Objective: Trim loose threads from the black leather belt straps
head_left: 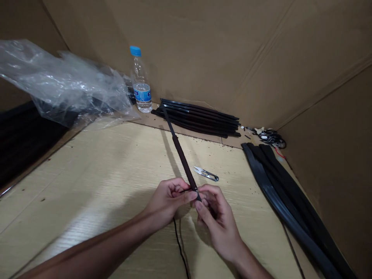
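A thin dark rod (183, 161) slants away from me, with a thicker brown-black section that looks wrapped and a narrow flat black far part. My left hand (174, 197) is closed at its near end, thumb and fingers pinching there. A black cord (180, 248) runs through the left fingers and hangs down toward the front of the table. My right hand (215, 217) is closed on the rod's tip, with the thumb pressed on top. The exact contact of the cord with the rod is partly hidden by the fingers. Small thread snips (206, 173) lie just beyond my hands.
A water bottle (142, 89) stands by the cardboard wall (203, 46), beside a bundle of black strips (200, 118). Crumpled clear plastic (87, 85) covers dark material at left. Long black strips (279, 193) line the right edge, near a tangle of cord scraps (270, 137).
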The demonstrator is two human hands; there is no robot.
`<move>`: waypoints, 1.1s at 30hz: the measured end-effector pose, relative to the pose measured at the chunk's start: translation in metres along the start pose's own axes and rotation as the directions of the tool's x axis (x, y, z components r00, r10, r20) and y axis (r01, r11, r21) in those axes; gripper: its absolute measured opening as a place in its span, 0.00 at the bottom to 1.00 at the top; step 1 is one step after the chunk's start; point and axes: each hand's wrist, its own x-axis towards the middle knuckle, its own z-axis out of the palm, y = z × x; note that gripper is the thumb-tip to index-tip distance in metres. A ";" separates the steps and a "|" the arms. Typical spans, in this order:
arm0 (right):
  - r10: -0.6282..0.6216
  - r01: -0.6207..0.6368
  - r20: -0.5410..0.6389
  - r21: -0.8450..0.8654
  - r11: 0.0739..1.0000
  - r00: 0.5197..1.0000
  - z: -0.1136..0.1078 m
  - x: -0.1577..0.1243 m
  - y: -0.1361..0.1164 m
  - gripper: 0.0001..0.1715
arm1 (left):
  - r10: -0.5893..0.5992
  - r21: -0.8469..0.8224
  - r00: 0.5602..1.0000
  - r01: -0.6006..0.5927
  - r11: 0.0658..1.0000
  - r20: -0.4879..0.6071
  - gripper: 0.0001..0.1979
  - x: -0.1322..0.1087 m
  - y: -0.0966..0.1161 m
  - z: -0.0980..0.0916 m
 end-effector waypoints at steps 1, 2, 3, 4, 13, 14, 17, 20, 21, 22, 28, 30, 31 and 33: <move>0.002 -0.002 -0.002 0.002 1.000 1.000 0.000 0.000 0.000 0.10 | -0.002 0.003 1.000 0.002 1.000 -0.004 0.12 0.000 0.000 0.000; 0.005 -0.005 -0.005 0.003 1.000 1.000 0.000 0.000 0.000 0.10 | -0.004 0.004 1.000 0.004 1.000 -0.007 0.12 0.000 0.000 0.000; 0.009 -0.009 -0.009 0.003 1.000 1.000 0.000 -0.001 0.001 0.10 | -0.006 0.005 1.000 0.006 1.000 -0.007 0.12 0.000 0.000 0.000; 0.014 -0.014 -0.012 0.004 1.000 1.000 0.000 -0.001 0.001 0.10 | -0.008 0.002 1.000 0.008 1.000 -0.004 0.12 0.001 0.000 0.000; -0.032 0.033 -0.072 0.013 0.999 0.997 0.005 0.000 0.004 0.10 | 0.003 -0.022 0.999 -0.004 1.000 -0.047 0.14 0.000 0.003 0.004; -0.040 0.042 -0.078 0.017 0.999 0.996 0.006 -0.001 0.005 0.10 | 0.009 -0.019 0.998 -0.010 1.000 -0.057 0.14 0.000 0.004 0.004; -0.060 0.060 -0.082 -0.003 0.998 0.995 0.005 -0.001 0.005 0.10 | 0.027 -0.006 0.998 -0.027 1.000 -0.059 0.15 -0.001 0.004 0.005; -0.078 0.074 -0.091 -0.045 0.996 0.993 0.004 -0.002 0.005 0.12 | 0.053 0.026 0.997 -0.052 0.998 -0.056 0.16 -0.001 0.004 0.004; -0.080 0.075 -0.098 -0.055 0.996 0.992 0.004 -0.003 0.005 0.13 | 0.063 0.033 0.996 -0.061 0.998 -0.058 0.17 -0.001 0.003 0.004; -0.077 0.070 -0.104 -0.066 0.995 0.992 0.004 -0.003 0.005 0.13 | 0.068 0.038 0.996 -0.066 0.997 -0.058 0.17 0.000 0.003 0.004; 0.005 -0.017 -0.126 -0.093 0.996 0.992 0.002 -0.007 0.004 0.24 | 0.039 0.010 0.999 -0.039 0.999 0.014 0.18 0.002 -0.003 -0.004; 0.036 -0.047 -0.136 -0.080 0.996 0.990 0.001 -0.006 0.002 0.25 | 0.025 -0.015 0.998 -0.024 1.000 0.061 0.18 0.003 -0.003 -0.006; 0.045 -0.054 -0.135 -0.070 0.996 0.990 0.001 -0.005 0.001 0.23 | 0.024 -0.021 0.997 -0.023 1.000 0.077 0.18 0.003 -0.003 -0.007; 0.057 -0.062 -0.112 -0.040 0.997 0.992 0.001 -0.003 -0.001 0.19 | 0.036 -0.024 0.995 -0.033 0.999 0.090 0.19 0.004 -0.003 -0.008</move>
